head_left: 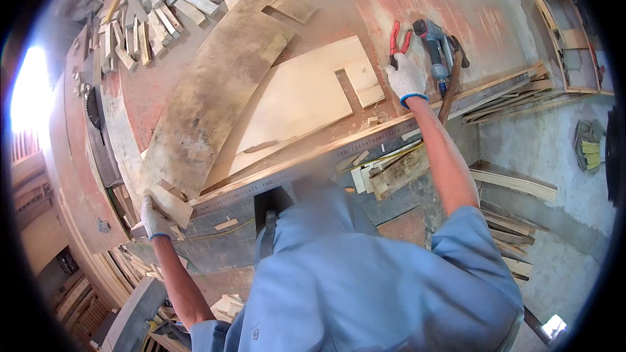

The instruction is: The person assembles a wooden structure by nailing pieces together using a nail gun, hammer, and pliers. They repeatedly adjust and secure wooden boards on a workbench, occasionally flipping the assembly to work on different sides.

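My right hand (pixel 407 78), in a white knitted glove with a blue cuff, closes over the dark head of a pair of pliers (pixel 394 38), whose red handles point away from me. Just right of it lie a grey-blue and black air nailer (pixel 435 52) and a hammer (pixel 451 85) with a wooden handle. At the bench's near left, my gloved left hand (pixel 154 219) grips the near end of a long, stained plywood board (pixel 215 85); its fingers are partly hidden. A paler plywood sheet (pixel 293 101) with a slot cut in it lies partly under that board.
Loose wood offcuts (pixel 156 16) are heaped at the far left of the worn red bench (pixel 443 10). A toothed saw blade (pixel 92 107) stands at the left. Wood strips (pixel 508 101) lie by the right edge, and a wooden frame (pixel 570 36) leans on the wall.
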`<state>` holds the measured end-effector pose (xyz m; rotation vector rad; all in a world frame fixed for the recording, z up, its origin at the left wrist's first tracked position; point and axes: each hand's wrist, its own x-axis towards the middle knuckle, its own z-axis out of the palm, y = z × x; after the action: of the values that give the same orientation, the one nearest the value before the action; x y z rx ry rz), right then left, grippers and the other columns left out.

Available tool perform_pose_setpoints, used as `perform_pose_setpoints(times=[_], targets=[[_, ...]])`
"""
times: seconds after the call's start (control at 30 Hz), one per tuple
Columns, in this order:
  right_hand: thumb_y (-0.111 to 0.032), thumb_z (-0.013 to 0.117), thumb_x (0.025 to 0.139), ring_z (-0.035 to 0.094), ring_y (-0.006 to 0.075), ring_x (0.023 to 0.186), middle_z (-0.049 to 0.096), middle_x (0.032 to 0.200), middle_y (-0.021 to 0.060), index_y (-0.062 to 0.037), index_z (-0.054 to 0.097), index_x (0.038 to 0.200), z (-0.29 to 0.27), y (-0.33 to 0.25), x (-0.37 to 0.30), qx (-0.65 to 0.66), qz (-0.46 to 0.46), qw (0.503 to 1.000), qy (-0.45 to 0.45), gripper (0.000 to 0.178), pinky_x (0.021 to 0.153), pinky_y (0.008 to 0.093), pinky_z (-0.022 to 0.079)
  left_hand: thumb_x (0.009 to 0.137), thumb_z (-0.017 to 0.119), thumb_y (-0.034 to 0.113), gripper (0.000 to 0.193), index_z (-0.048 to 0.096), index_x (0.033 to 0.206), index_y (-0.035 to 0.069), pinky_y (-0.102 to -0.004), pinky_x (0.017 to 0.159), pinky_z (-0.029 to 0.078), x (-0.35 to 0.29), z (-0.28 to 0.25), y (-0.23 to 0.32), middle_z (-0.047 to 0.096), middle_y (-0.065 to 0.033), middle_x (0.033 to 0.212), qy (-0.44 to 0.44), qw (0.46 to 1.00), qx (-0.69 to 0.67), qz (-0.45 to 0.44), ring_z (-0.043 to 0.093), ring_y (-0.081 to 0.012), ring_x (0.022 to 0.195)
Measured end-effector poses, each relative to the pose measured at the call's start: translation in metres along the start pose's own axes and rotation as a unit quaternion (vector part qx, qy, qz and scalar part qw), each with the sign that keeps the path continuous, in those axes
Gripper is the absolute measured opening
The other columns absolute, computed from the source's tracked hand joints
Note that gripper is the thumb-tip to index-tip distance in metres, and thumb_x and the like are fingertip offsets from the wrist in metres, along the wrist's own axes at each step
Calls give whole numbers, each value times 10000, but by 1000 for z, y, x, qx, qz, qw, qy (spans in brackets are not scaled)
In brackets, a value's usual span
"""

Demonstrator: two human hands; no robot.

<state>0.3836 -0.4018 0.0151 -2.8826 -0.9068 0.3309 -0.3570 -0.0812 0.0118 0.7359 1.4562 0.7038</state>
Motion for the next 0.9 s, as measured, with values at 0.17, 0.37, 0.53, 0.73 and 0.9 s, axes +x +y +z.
perform_pose_setpoints(times=[0.17, 0.37, 0.53, 0.73, 0.9], targets=[[-187, 670, 888, 548, 351, 1319, 577, 1420, 142, -161, 553, 1371, 7, 52, 26, -150, -202, 965, 72, 498, 1077, 477, 476, 1047, 614, 403, 386, 670, 1217, 62, -367, 671, 570, -5, 29, 7, 727, -76, 1025, 51, 999, -2, 3, 697, -216, 822], [-154, 663, 822, 644, 338, 1089, 674, 1107, 132, -110, 632, 1223, -11, 42, 44, -261, -193, 946, 14, 404, 926, 485, 505, 1036, 644, 395, 294, 702, 1041, 107, -273, 457, 368, 9, 7, 3, 667, 7, 753, 85, 994, 53, 32, 546, -121, 543], [-299, 747, 811, 662, 349, 1036, 688, 1041, 147, -87, 678, 1050, -26, 62, 18, -261, -220, 940, -18, 327, 905, 480, 524, 1022, 658, 368, 355, 686, 1197, 60, -349, 708, 577, -8, 37, 1, 731, -68, 1028, 99, 993, -1, 57, 698, -195, 850], [-345, 748, 853, 680, 346, 996, 707, 976, 160, -67, 678, 983, -24, 73, 14, -235, -262, 935, -48, 315, 893, 472, 538, 1023, 644, 354, 411, 644, 1296, 47, -399, 861, 599, 22, -10, -14, 724, -99, 1155, 64, 997, 14, 50, 713, -251, 1000], [-397, 704, 921, 701, 398, 915, 718, 962, 209, -45, 676, 946, -24, 71, 9, -73, -178, 981, 13, 353, 821, 520, 549, 1028, 629, 346, 407, 644, 1301, 45, -402, 863, 604, 20, -4, -11, 726, -104, 1150, 50, 998, 26, 26, 720, -257, 976]])
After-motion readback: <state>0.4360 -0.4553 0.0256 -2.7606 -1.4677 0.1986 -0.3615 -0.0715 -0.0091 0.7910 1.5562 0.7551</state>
